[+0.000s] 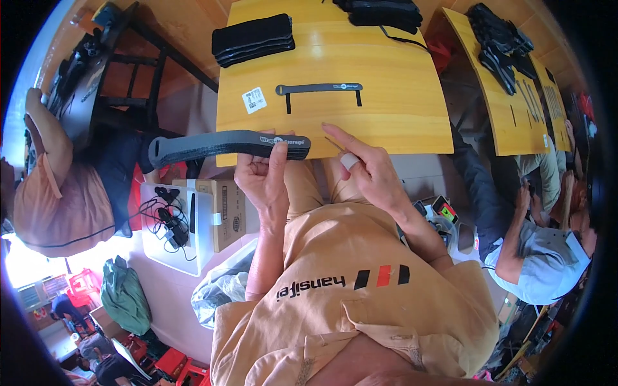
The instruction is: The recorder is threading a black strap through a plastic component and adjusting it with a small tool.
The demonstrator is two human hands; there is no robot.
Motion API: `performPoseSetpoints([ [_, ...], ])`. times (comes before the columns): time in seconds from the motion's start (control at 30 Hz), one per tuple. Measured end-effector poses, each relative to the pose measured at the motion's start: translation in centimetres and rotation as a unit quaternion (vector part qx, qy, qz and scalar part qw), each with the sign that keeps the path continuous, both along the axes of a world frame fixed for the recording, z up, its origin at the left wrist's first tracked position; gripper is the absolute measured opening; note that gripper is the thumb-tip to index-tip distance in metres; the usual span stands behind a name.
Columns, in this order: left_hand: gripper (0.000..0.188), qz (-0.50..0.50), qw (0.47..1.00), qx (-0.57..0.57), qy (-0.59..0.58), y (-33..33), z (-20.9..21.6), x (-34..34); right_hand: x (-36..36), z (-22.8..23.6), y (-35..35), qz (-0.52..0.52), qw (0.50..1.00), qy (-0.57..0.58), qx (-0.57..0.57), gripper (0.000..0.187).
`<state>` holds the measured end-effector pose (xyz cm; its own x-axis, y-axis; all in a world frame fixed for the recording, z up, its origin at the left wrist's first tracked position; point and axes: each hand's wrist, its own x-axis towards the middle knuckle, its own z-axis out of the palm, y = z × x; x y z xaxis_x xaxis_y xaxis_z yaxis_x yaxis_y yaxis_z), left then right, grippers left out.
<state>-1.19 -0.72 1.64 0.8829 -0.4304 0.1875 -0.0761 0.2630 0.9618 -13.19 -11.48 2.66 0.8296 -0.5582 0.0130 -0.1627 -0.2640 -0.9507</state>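
My left hand (264, 174) grips a stack of dark grey hook-and-loop straps (212, 145) by its right end, thumb on top. The stack lies level just before the table's near edge, its looped end reaching left. My right hand (370, 170) is close by on the right, index finger stretched forward and a pale wrap around one finger. From between its fingers juts a thin dark pointed thing (335, 143), too small to name. A single grey strap (318, 89) lies across the yellow table (399, 109), two short black strips (288, 103) below it.
A white label (253, 100) sits left on the table. Black stacks (253, 38) and a black bundle (380, 14) occupy its far side. Left below stand a clear bin (170, 225) with cables and a cardboard box (230, 212). Other people work at tables on both sides.
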Motion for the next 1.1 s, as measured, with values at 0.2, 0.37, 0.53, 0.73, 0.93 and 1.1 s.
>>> performPoseSetpoints([
  [0.2,0.022,-0.028,0.998,-0.01,0.058,0.2,-0.7,0.2,0.4,0.2,0.9,0.06,0.993,-0.081,-0.065,0.058],
  [0.37,0.022,-0.024,0.999,-0.001,0.038,0.4,-0.7,0.2,0.6,0.0,0.7,0.088,0.995,-0.004,-0.054,0.063],
  [0.53,0.021,-0.022,0.999,0.013,0.024,0.6,-1.1,0.3,0.5,0.1,0.7,0.086,0.996,0.002,-0.03,0.063],
  [0.73,0.024,-0.016,0.999,0.04,-0.026,0.4,-0.2,-0.4,0.4,-0.1,0.8,0.057,0.998,0.007,-0.001,0.059],
  [0.93,0.025,0.017,0.994,0.033,-0.098,0.0,-1.0,-1.0,0.7,-0.9,0.8,0.039,0.997,0.013,0.066,0.049],
  [1.1,0.025,0.036,0.979,0.039,-0.196,-0.2,-1.5,-1.5,0.6,-1.8,0.7,0.053,0.977,-0.008,0.208,0.048],
])
